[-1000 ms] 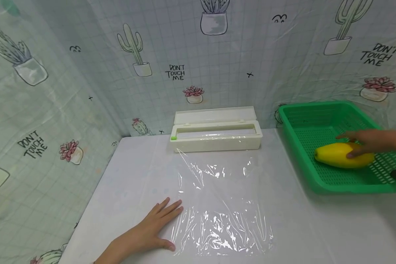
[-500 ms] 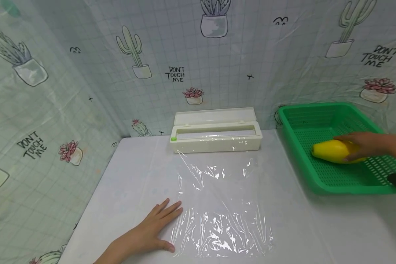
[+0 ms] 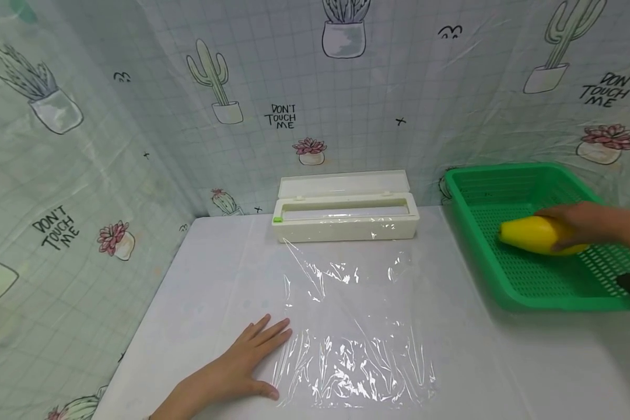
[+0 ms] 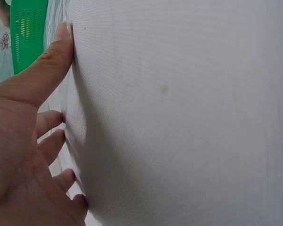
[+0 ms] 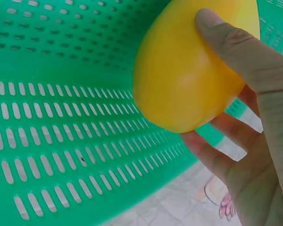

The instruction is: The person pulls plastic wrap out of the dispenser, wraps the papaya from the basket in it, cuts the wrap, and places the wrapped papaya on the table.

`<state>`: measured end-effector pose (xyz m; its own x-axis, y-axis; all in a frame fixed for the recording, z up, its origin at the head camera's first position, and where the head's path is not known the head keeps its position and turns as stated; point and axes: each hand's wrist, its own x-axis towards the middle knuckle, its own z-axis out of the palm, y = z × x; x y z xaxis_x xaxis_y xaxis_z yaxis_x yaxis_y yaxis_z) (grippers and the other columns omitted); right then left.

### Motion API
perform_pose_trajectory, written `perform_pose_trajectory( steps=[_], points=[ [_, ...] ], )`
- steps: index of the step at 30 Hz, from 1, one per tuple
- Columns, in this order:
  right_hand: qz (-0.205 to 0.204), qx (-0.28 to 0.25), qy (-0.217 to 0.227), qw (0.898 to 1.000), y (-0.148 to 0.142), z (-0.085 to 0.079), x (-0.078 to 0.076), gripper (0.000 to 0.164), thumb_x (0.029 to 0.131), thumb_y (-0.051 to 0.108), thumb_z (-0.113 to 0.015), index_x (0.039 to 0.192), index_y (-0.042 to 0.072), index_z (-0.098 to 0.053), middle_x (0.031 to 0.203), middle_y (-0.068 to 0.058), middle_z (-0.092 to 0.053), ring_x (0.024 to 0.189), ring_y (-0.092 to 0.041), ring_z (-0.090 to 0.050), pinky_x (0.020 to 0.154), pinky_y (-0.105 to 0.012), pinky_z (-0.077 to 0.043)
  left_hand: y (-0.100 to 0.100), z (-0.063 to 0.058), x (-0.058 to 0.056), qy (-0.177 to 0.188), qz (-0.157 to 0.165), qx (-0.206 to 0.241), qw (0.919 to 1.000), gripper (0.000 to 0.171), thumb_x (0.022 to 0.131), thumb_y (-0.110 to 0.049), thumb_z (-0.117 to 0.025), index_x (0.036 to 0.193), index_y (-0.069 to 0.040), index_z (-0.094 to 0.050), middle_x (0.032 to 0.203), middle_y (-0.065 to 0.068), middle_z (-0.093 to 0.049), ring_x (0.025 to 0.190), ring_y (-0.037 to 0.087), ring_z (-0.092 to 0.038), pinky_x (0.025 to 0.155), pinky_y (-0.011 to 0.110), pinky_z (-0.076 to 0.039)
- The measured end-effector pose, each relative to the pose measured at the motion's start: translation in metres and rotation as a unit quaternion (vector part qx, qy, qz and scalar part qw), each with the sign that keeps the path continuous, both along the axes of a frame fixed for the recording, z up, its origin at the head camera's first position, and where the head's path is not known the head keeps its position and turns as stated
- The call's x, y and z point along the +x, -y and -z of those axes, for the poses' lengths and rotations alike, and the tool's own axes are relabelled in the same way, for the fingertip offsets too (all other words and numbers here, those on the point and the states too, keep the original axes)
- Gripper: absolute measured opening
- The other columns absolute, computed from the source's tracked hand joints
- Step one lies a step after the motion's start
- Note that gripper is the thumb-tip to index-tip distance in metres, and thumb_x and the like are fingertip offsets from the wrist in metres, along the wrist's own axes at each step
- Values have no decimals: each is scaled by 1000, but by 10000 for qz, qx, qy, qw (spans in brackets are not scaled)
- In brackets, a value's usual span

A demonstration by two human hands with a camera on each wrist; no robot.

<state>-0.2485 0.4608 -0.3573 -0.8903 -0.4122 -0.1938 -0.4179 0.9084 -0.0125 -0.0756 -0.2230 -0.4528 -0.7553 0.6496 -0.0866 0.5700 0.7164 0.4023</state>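
My right hand (image 3: 580,224) grips a smooth yellow papaya (image 3: 530,234) inside the green basket (image 3: 496,280). In the right wrist view, the thumb lies along one side of the papaya (image 5: 184,70) and the other fingers reach round its far side, partly hidden. A sheet of clear plastic wrap (image 3: 354,315) is spread over the white table, running out from a white wrap dispenser (image 3: 346,230) with its lid raised. My left hand (image 3: 241,361) rests with spread fingers at the left edge of the wrap, fingertips against the table.
The green basket stands at the right of the white table (image 3: 220,268), near the back. Behind and to the left rise walls of cactus-printed sheeting (image 3: 163,116). The dispenser sits at the table's back edge, close to the sheeting.
My right hand has closed round the papaya, which has shifted slightly and turned within the basket. The left hand and the wrap stay where they were.
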Motion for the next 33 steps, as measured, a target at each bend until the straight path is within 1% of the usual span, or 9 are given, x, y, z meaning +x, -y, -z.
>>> perform_pose_trajectory(
  steps=[3,6,8,13,18,21,26,29,33],
  points=[
    [117,1,-65,9999,-1,-8,2,78,76,25,-89,132,-15,-51,108,-20,-67,87,-30,-63,76,-52,-54,0,-1,1,20,-5,5,10000,104,76,-70,-71,159,-18,-37,166,-1,-30,151,45,-19,115,69,-22],
    [210,25,-138,9997,-3,-13,3,80,78,30,-88,134,-12,-50,101,-14,-67,79,-25,-59,70,-49,-53,-1,2,0,5,-11,46,10000,104,75,-70,-71,159,-18,-37,166,-1,-29,151,45,-19,115,70,-22],
    [285,32,-207,9994,-2,-16,4,82,79,32,-87,135,-11,-48,98,-12,-66,75,-23,-57,68,-47,-53,-1,4,0,-6,-14,66,10000,104,75,-70,-71,159,-18,-36,167,-1,-29,151,45,-18,115,70,-22],
    [317,60,-478,9983,2,-23,8,82,80,34,-87,136,-11,-48,93,-10,-65,69,-21,-52,64,-42,-49,-2,7,1,-3,-47,47,10000,105,76,-71,-71,159,-18,-36,167,-1,-28,151,45,-18,116,70,-20],
    [211,158,-720,9971,4,-27,10,82,80,35,-86,137,-11,-50,86,-5,-63,66,-19,-49,62,-38,-45,-4,9,3,-36,-62,33,10000,104,76,-70,-71,159,-18,-36,167,0,-29,151,46,-18,115,70,-20],
    [155,201,-791,9965,6,-30,10,82,79,34,-87,137,-11,-51,88,-6,-65,67,-19,-49,63,-39,-47,-4,9,3,-65,-45,69,9999,104,76,-70,-71,158,-17,-37,166,1,-30,151,46,-18,115,70,-20],
    [58,194,-905,9957,11,-36,12,83,76,33,-90,136,-11,-53,103,-14,-69,72,-20,-54,67,-43,-50,-4,9,3,-56,-46,137,9999,104,76,-69,-71,158,-17,-37,166,1,-29,151,46,-18,115,69,-20],
    [30,160,-938,9955,15,-39,15,84,74,34,-91,136,-10,-55,110,-18,-69,75,-21,-56,69,-46,-52,-4,9,4,-48,-59,169,9998,103,76,-69,-71,159,-17,-37,166,0,-29,151,46,-18,115,68,-20],
    [26,173,-938,9954,21,-42,19,86,73,36,-91,136,-10,-55,114,-22,-68,77,-23,-59,71,-49,-53,-4,9,4,-5,-74,211,9997,103,76,-69,-71,159,-17,-37,167,0,-29,151,45,-17,115,67,-19]
  ],
)
